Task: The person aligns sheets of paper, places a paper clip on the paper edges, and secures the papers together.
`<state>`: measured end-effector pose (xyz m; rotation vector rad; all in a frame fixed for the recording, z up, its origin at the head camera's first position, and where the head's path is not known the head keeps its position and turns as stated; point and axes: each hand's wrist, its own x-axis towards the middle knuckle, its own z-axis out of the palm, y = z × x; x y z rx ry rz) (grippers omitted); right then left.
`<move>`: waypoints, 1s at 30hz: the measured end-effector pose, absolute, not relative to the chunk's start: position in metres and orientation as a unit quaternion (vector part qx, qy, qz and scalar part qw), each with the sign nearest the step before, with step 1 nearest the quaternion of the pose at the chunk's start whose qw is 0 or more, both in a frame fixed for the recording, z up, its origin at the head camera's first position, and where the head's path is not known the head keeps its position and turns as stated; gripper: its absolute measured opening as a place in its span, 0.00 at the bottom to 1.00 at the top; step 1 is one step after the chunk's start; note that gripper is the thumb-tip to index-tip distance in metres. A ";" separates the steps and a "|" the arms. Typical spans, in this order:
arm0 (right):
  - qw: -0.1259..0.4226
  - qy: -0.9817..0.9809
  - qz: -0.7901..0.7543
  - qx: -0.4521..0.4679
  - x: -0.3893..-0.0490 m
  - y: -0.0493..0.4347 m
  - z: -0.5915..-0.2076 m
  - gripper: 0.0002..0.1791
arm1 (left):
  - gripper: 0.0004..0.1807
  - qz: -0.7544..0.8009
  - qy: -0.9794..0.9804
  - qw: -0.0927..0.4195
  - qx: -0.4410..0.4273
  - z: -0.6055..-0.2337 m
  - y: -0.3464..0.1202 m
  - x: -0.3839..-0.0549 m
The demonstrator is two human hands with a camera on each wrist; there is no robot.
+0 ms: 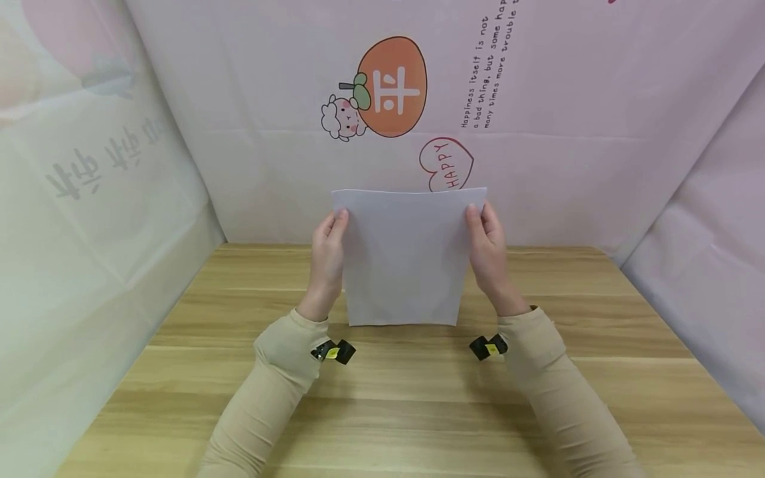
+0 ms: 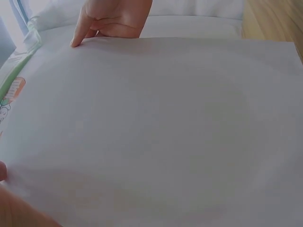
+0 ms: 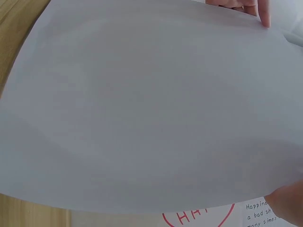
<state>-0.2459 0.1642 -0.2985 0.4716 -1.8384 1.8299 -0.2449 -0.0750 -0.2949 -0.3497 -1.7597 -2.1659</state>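
A white sheet (image 1: 406, 265) hangs midway between the left hand (image 1: 327, 255) and right hand (image 1: 489, 257), fingers (image 1: 491, 216) of both pinching its upper sides, long axis seemingly downward

Two hands (image 1: 327, 259) (image 1: 489, 259), two sleeves (image 1: 259, 398) (image 1: 568, 398), two black wrist devices (image 1: 344, 352) (image 1: 480, 348), one paper sheet (image 1: 406, 259), one wooden table (image 1: 406, 418).

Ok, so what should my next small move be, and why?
Perhaps lower the white rectangular paper sheet onto the brown wood-grain table: the left hand and right hand pinch its sides near the top corners, holding it up, and bare tabletop shows in front.
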 end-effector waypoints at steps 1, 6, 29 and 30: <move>0.251 -0.675 0.672 0.174 -0.246 0.165 -0.298 0.19 | 0.18 -0.759 -0.618 0.163 -0.125 -0.295 -0.075 -0.245; 0.251 -0.676 0.671 0.173 -0.246 0.166 -0.298 0.18 | 0.17 -0.754 -0.621 0.166 -0.134 -0.296 -0.076 -0.246; 0.233 -0.661 0.690 0.183 -0.241 0.171 -0.295 0.15 | 0.16 -0.743 -0.617 0.161 -0.201 -0.293 -0.077 -0.248; 0.231 -0.660 0.691 0.186 -0.241 0.171 -0.295 0.15 | 0.16 -0.744 -0.616 0.162 -0.202 -0.294 -0.077 -0.248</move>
